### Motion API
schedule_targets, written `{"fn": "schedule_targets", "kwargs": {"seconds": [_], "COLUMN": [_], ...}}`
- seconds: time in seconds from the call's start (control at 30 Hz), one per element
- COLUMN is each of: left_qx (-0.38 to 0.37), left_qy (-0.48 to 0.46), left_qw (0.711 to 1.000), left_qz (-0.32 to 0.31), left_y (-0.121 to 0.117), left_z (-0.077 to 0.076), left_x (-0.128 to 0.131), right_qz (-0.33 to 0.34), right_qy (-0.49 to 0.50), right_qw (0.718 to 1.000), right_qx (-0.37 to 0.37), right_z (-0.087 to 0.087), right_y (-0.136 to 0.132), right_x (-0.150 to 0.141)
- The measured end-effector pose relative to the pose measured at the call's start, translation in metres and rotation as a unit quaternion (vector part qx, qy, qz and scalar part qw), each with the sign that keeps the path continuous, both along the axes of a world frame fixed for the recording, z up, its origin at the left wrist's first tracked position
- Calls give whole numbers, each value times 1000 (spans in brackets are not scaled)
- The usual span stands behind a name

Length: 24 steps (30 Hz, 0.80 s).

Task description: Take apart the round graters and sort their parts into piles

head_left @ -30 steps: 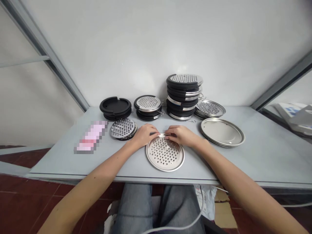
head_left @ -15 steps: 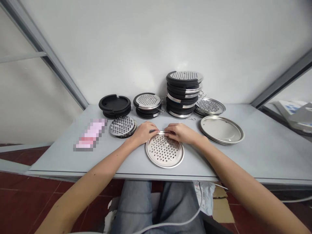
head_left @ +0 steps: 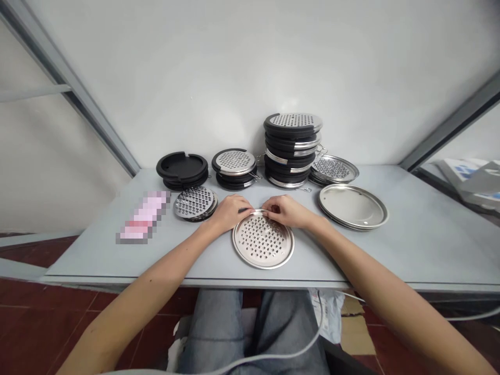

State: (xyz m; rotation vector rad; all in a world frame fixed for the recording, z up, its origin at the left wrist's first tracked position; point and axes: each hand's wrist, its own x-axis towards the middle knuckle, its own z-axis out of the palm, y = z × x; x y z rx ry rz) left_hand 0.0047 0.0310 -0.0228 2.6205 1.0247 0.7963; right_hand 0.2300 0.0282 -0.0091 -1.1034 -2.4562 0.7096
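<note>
A rimmed grater plate (head_left: 263,242) lies flat near the front edge of the table (head_left: 422,234), between the two hands. The right hand (head_left: 287,209) closes thumb and forefinger on its far rim; the left hand (head_left: 231,211) draws its fingers together beside the same rim, next to a small dark piece (head_left: 245,210), though what they clamp cannot be told. Whether the perforated face is fully seated within the rim is likewise unclear. At the rear, a tall stack (head_left: 292,151) and a shorter stack (head_left: 234,166) show perforated discs set in black surrounds, and so appear combined. Black holders (head_left: 182,174), loose grater discs (head_left: 194,202) and plain metal plates (head_left: 352,207) lie in separate piles, apparently uncombined. Compared with the earlier frames, the right fingertips are drawn back from the perforated face towards the rim, and the forefinger is more arched; the plate and piles keep their arrangement, the view shifting slightly.
</note>
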Motion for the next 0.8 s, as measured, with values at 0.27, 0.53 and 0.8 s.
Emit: {"fn": "schedule_targets", "kwargs": {"seconds": [0.27,0.53,0.8], "left_qx": [6,9,0], "left_qy": [17,10,-25], "left_qw": [996,994,997], "left_qz": [84,111,71], "left_y": [-5,-8,-8], "left_z": [5,3,1], "left_x": [2,3,5], "right_qz": [-26,-32,-71], "right_qy": [98,64,48], "right_qw": [991,995,995], "right_qx": [90,69,43], "right_z": [4,-1,0], "right_y": [6,2,-1], "right_x": [11,3,-4]}}
